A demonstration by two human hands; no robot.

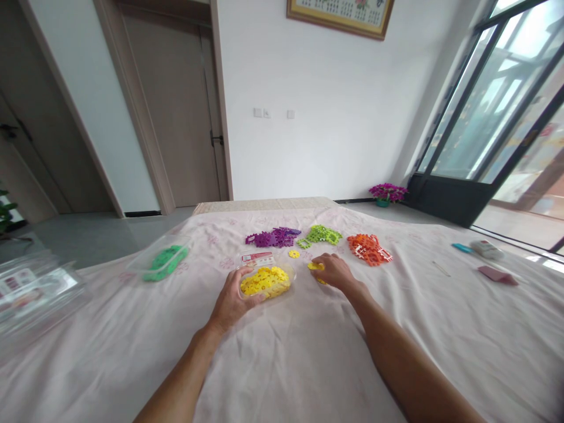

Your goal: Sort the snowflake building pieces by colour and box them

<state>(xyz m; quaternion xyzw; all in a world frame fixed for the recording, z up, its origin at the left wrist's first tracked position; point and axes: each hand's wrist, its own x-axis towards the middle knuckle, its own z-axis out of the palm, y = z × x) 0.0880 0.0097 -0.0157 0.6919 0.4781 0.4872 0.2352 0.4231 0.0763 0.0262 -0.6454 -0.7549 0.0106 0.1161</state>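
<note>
A clear plastic box (292,271) full of yellow toy pieces (267,281) stands in the middle of the cloth. My left hand (232,298) grips its left side, with the thumb along the near edge. To the right of the box, my right hand (333,270) is closed over a few flat yellow pieces (315,266) at the cloth; the hand partly hides them. One loose yellow gear-shaped piece (294,254) lies just beyond the box. Behind the box is a transparent lid with a red and white label (257,258).
Beyond my hands lie piles of purple (273,237), lime green (324,234) and orange pieces (369,249). At left are a clear box with green pieces (166,262) and stacked clear containers (39,291). A pink folded object (497,275) and a white object (486,249) lie at right.
</note>
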